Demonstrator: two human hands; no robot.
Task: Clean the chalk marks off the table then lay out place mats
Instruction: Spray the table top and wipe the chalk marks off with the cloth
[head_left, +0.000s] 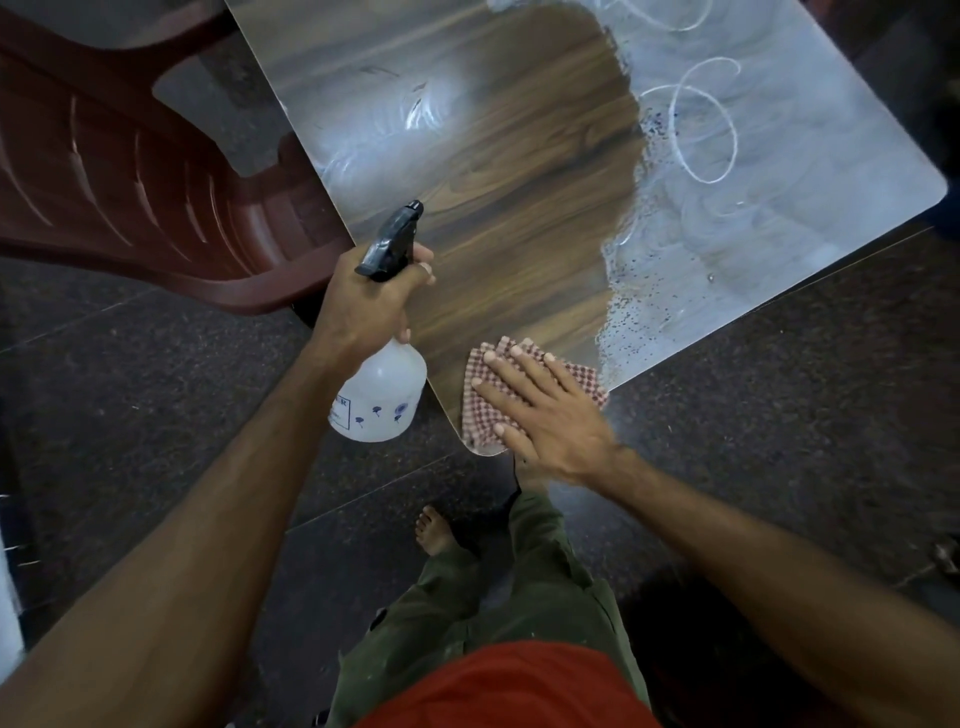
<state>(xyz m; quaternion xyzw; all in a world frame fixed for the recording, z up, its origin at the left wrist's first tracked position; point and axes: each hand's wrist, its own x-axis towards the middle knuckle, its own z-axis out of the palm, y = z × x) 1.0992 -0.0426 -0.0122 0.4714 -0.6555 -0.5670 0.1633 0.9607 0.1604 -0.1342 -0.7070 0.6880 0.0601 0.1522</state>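
A wooden table (519, 171) fills the upper middle of the head view. Its middle strip is wiped dark brown and wet. White chalk loops and smears (706, 124) cover its right part, with spray droplets along their edge, and fainter smears (395, 130) lie on its left. My left hand (363, 301) grips the neck of a translucent spray bottle (382, 395) with a black trigger head, held just off the table's near left edge. My right hand (540, 405) presses flat, fingers straight, on a red-and-white checked cloth (480, 428) at the table's near corner.
A dark red plastic chair (130, 171) stands against the table's left edge. The floor (779, 415) is dark speckled tile. My legs in green trousers and a bare foot (434, 532) are just below the table's near corner.
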